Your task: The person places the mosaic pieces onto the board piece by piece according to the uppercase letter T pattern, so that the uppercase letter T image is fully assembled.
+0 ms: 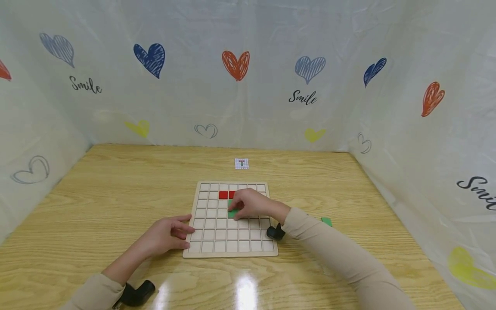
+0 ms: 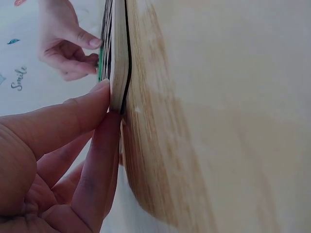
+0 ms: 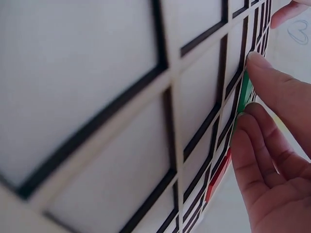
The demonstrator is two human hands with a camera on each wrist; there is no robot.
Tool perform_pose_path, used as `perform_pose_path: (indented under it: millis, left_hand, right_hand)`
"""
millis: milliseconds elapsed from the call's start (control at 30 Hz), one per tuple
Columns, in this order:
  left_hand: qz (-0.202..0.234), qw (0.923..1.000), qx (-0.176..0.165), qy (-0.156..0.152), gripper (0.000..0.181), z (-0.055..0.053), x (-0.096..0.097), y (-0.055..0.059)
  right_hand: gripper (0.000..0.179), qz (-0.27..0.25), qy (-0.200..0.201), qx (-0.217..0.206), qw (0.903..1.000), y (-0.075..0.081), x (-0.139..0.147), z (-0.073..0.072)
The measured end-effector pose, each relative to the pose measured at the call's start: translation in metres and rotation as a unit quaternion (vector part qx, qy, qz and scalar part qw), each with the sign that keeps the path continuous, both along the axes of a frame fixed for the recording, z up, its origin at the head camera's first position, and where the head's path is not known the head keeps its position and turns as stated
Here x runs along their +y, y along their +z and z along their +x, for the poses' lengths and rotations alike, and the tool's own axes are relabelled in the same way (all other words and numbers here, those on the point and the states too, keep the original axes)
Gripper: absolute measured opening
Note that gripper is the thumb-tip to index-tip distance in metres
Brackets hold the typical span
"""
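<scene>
A wooden grid board (image 1: pixel 221 234) lies flat on the table, with red square tiles (image 1: pixel 223 195) in an upper row and green tiles (image 1: pixel 232 213) below them. My right hand (image 1: pixel 249 203) is over the board's middle. Between its thumb and fingertips is a green tile (image 3: pixel 246 90), pinched at the grid surface in the right wrist view. Part of the red row and the green column is hidden behind that hand. My left hand (image 1: pixel 166 235) touches the board's left edge, its thumb and finger against the wooden rim (image 2: pixel 119 73) in the left wrist view.
A small printed card (image 1: pixel 242 163) with a coloured grid pattern lies behind the board. Another green piece (image 1: pixel 327 221) is on the table beyond the right sleeve. Black wrist cameras (image 1: pixel 275 232) are strapped at both wrists. Heart-patterned curtains (image 1: pixel 236 107) enclose the table.
</scene>
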State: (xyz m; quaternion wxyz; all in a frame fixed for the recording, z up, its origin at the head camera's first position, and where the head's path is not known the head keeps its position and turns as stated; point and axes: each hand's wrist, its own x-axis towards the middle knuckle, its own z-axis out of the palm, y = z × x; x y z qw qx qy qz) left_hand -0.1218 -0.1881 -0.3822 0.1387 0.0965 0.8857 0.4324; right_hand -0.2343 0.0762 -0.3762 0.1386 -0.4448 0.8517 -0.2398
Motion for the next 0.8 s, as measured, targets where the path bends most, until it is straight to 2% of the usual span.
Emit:
perform_pose_path:
  millis: [267, 533, 667, 800]
  left_hand:
    - [-0.002, 0.9999, -0.005, 0.014, 0.031, 0.000, 0.001, 0.000]
    - [-0.005, 0.9999, -0.003, 0.011, 0.032, 0.000, 0.002, 0.001]
    - [-0.009, 0.9998, -0.008, 0.018, 0.031, 0.001, 0.003, 0.002]
    - [-0.009, 0.9999, -0.004, 0.012, 0.032, 0.001, 0.002, 0.002]
  right_hand:
    - [0.021, -0.016, 0.019, 0.015, 0.9996, 0.000, 0.013, 0.001]
    - [0.021, -0.025, 0.025, 0.024, 0.9991, 0.000, 0.030, 0.002]
    - [0.021, -0.018, 0.018, 0.023, 0.9994, 0.001, 0.038, 0.004]
    - [0.021, -0.016, 0.006, 0.018, 0.9997, 0.001, 0.046, 0.006]
